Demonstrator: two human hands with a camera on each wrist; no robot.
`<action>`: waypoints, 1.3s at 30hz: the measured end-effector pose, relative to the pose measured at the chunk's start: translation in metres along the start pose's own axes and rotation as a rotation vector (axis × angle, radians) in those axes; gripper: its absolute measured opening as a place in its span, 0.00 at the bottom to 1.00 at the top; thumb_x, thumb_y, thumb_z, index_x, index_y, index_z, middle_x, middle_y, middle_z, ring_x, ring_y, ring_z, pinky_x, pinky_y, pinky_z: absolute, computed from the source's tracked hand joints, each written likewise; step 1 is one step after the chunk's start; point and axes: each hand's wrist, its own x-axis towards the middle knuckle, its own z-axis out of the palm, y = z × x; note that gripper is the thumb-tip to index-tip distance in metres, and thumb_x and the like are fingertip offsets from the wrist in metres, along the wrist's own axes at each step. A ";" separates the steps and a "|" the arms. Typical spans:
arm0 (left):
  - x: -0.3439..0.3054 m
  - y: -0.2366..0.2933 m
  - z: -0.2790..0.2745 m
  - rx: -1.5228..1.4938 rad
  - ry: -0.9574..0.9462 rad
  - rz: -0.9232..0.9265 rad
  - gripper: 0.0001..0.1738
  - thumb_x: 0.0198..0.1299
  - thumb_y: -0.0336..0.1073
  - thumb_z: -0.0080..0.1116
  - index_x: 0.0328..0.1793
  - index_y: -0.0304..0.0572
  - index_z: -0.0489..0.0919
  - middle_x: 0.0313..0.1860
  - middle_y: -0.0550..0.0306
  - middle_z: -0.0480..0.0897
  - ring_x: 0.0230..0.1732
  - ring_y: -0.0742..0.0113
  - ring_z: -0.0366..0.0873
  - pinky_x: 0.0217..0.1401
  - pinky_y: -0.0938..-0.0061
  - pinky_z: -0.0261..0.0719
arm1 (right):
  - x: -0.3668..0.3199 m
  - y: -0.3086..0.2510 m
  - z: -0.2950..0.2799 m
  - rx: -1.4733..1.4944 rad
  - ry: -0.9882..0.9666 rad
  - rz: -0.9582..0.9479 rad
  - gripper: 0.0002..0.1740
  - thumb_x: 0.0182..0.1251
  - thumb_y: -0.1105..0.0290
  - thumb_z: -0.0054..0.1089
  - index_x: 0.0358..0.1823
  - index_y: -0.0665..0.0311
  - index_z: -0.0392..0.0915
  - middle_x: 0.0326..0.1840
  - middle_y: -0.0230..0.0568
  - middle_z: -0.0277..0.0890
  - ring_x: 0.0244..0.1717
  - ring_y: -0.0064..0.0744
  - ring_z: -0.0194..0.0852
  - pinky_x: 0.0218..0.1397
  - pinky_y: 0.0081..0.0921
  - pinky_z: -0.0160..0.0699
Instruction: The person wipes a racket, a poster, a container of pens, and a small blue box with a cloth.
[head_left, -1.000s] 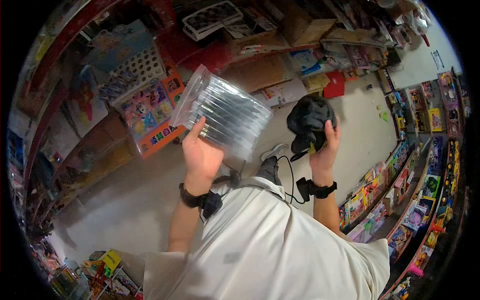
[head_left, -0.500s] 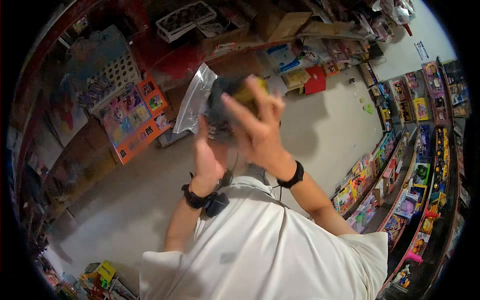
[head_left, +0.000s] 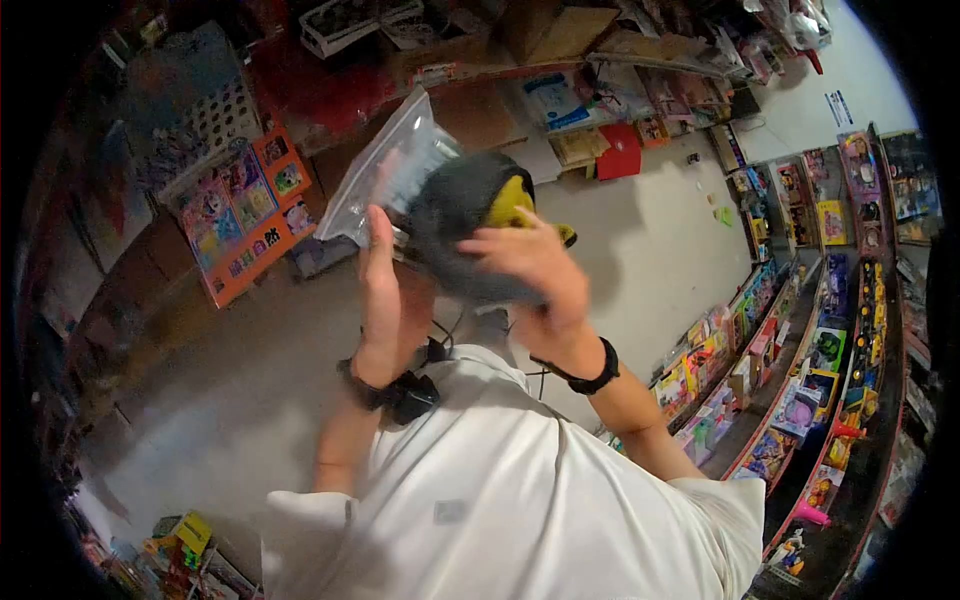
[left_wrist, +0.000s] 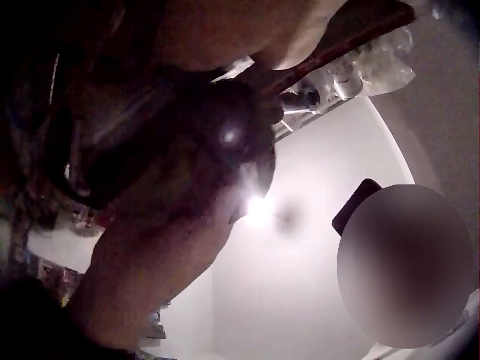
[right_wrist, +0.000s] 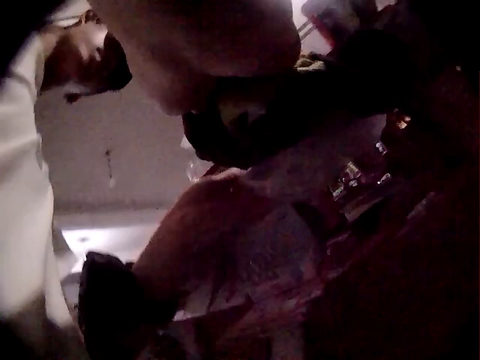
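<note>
In the head view my left hand point(head_left: 381, 280) holds up a clear plastic bag point(head_left: 385, 175) of dark pens, fingers behind the bag. My right hand point(head_left: 525, 262) presses a dark grey cloth item point(head_left: 460, 215) with a yellow patch point(head_left: 508, 200) against the front of the bag, fingers curled over it. The cloth hides most of the bag. Both wrist views are dark and blurred; the left wrist view shows a bit of the clear bag point(left_wrist: 367, 64) past my palm, and the right wrist view shows the dark cloth point(right_wrist: 247, 127) by my hand.
I stand in a toy shop aisle on a pale floor point(head_left: 230, 390). Shelves of boxed toys point(head_left: 790, 370) run along the right. An orange boxed toy point(head_left: 245, 215) and cardboard cartons point(head_left: 555, 35) line the left and far side. Small boxes point(head_left: 185, 535) sit behind me.
My right hand has carried the dark cloth from the right side across to the bag, and now holds it against the bag's front. The left hand has kept the bag raised.
</note>
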 end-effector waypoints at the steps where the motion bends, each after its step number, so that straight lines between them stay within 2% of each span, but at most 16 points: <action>1: 0.000 0.002 0.004 -0.006 0.011 0.000 0.33 0.72 0.58 0.37 0.67 0.37 0.69 0.60 0.54 0.77 0.59 0.63 0.76 0.63 0.65 0.73 | -0.005 0.003 -0.006 0.156 0.129 0.118 0.10 0.62 0.75 0.52 0.45 0.63 0.77 0.55 0.44 0.78 0.55 0.40 0.78 0.66 0.48 0.66; 3: -0.002 0.005 0.007 -0.026 0.051 0.097 0.29 0.73 0.54 0.42 0.66 0.38 0.69 0.61 0.55 0.76 0.61 0.63 0.73 0.65 0.65 0.69 | -0.019 0.009 -0.019 0.306 0.572 0.607 0.08 0.70 0.73 0.50 0.46 0.65 0.75 0.49 0.42 0.79 0.48 0.38 0.80 0.59 0.40 0.75; 5: -0.001 0.011 -0.003 -0.046 0.001 0.059 0.26 0.72 0.51 0.46 0.66 0.39 0.70 0.63 0.56 0.75 0.62 0.64 0.72 0.66 0.64 0.67 | -0.017 0.018 -0.039 0.915 0.854 0.763 0.11 0.74 0.67 0.47 0.47 0.66 0.74 0.45 0.39 0.80 0.46 0.37 0.80 0.54 0.35 0.78; 8: -0.002 0.013 -0.013 -0.029 0.019 0.004 0.25 0.72 0.50 0.47 0.64 0.39 0.71 0.62 0.56 0.76 0.62 0.63 0.73 0.66 0.63 0.67 | -0.030 0.039 -0.061 1.045 0.829 0.824 0.13 0.74 0.64 0.45 0.48 0.65 0.74 0.46 0.40 0.80 0.46 0.38 0.80 0.53 0.36 0.79; 13: -0.009 0.024 -0.014 -0.175 0.081 -0.079 0.22 0.70 0.46 0.52 0.62 0.40 0.73 0.60 0.58 0.78 0.60 0.64 0.74 0.65 0.63 0.70 | -0.042 0.046 -0.068 0.982 0.800 0.826 0.16 0.75 0.60 0.44 0.50 0.64 0.73 0.49 0.42 0.79 0.48 0.39 0.80 0.54 0.38 0.79; 16: -0.012 0.019 -0.013 -0.047 0.106 0.028 0.22 0.66 0.42 0.58 0.62 0.40 0.73 0.59 0.58 0.78 0.59 0.65 0.75 0.65 0.64 0.71 | -0.039 0.042 -0.067 0.857 0.883 0.881 0.16 0.75 0.59 0.44 0.50 0.63 0.74 0.49 0.42 0.79 0.49 0.39 0.79 0.54 0.38 0.79; 19: -0.012 0.021 -0.009 -0.037 0.086 0.040 0.22 0.64 0.39 0.61 0.62 0.41 0.73 0.58 0.58 0.79 0.59 0.65 0.75 0.64 0.63 0.71 | -0.033 0.035 -0.072 0.875 0.849 0.822 0.17 0.75 0.58 0.43 0.50 0.62 0.74 0.49 0.41 0.79 0.49 0.39 0.79 0.55 0.40 0.79; 23: -0.011 0.023 -0.008 -0.042 0.072 0.044 0.22 0.64 0.38 0.60 0.62 0.41 0.73 0.58 0.57 0.79 0.60 0.65 0.75 0.64 0.63 0.72 | -0.025 0.033 -0.092 1.044 0.723 0.597 0.20 0.76 0.57 0.42 0.55 0.63 0.75 0.53 0.42 0.78 0.53 0.41 0.78 0.60 0.43 0.75; 25: -0.010 0.025 -0.008 -0.147 0.037 0.013 0.19 0.64 0.32 0.59 0.61 0.42 0.73 0.55 0.57 0.79 0.56 0.64 0.77 0.62 0.65 0.73 | -0.015 0.026 -0.100 1.089 0.678 0.533 0.21 0.76 0.57 0.41 0.58 0.63 0.75 0.57 0.43 0.78 0.56 0.43 0.77 0.63 0.45 0.73; 29: -0.008 0.024 -0.008 -0.156 0.002 -0.017 0.19 0.64 0.32 0.58 0.61 0.41 0.72 0.53 0.57 0.80 0.56 0.64 0.77 0.60 0.66 0.74 | 0.014 -0.008 -0.101 1.083 0.688 0.360 0.23 0.75 0.58 0.41 0.61 0.65 0.73 0.59 0.46 0.76 0.58 0.44 0.76 0.66 0.46 0.70; 31: -0.003 0.017 -0.007 -0.012 0.042 0.072 0.20 0.65 0.37 0.58 0.61 0.39 0.73 0.57 0.55 0.79 0.57 0.64 0.77 0.62 0.64 0.73 | 0.026 -0.034 -0.088 1.108 0.573 0.223 0.25 0.75 0.58 0.41 0.64 0.66 0.70 0.65 0.48 0.71 0.61 0.45 0.73 0.68 0.46 0.68; 32: -0.003 0.015 -0.003 -0.013 0.039 0.072 0.20 0.65 0.37 0.58 0.61 0.39 0.73 0.57 0.55 0.79 0.57 0.64 0.77 0.62 0.64 0.73 | 0.023 -0.007 -0.088 1.106 0.573 0.220 0.25 0.75 0.58 0.41 0.64 0.66 0.70 0.65 0.48 0.71 0.61 0.45 0.73 0.68 0.46 0.68; 34: -0.002 0.013 0.002 -0.042 0.028 0.060 0.21 0.64 0.37 0.59 0.62 0.40 0.72 0.58 0.53 0.78 0.58 0.63 0.76 0.62 0.63 0.73 | 0.016 0.071 -0.083 0.251 -0.634 -0.112 0.31 0.70 0.65 0.50 0.72 0.66 0.58 0.73 0.48 0.60 0.68 0.44 0.66 0.71 0.41 0.64; 35: -0.009 0.018 0.000 0.517 0.010 0.155 0.19 0.66 0.36 0.57 0.62 0.42 0.72 0.56 0.56 0.79 0.57 0.66 0.76 0.61 0.68 0.73 | 0.069 -0.045 -0.031 0.250 -0.215 0.211 0.33 0.63 0.75 0.54 0.71 0.65 0.60 0.64 0.50 0.71 0.61 0.43 0.72 0.62 0.40 0.71; 37: -0.010 -0.014 -0.020 -0.185 -0.108 0.192 0.20 0.66 0.38 0.57 0.63 0.44 0.72 0.58 0.59 0.77 0.58 0.67 0.75 0.62 0.69 0.72 | 0.051 -0.015 0.029 0.073 -0.196 0.160 0.36 0.56 0.82 0.56 0.70 0.64 0.63 0.53 0.46 0.76 0.50 0.44 0.75 0.55 0.40 0.71; 39: -0.002 -0.016 -0.036 -0.211 -0.120 0.168 0.21 0.65 0.38 0.57 0.63 0.44 0.71 0.60 0.60 0.76 0.60 0.67 0.74 0.63 0.70 0.72 | 0.035 0.005 0.047 -0.130 -0.188 -0.056 0.38 0.52 0.83 0.56 0.70 0.63 0.64 0.48 0.44 0.75 0.42 0.47 0.72 0.54 0.41 0.68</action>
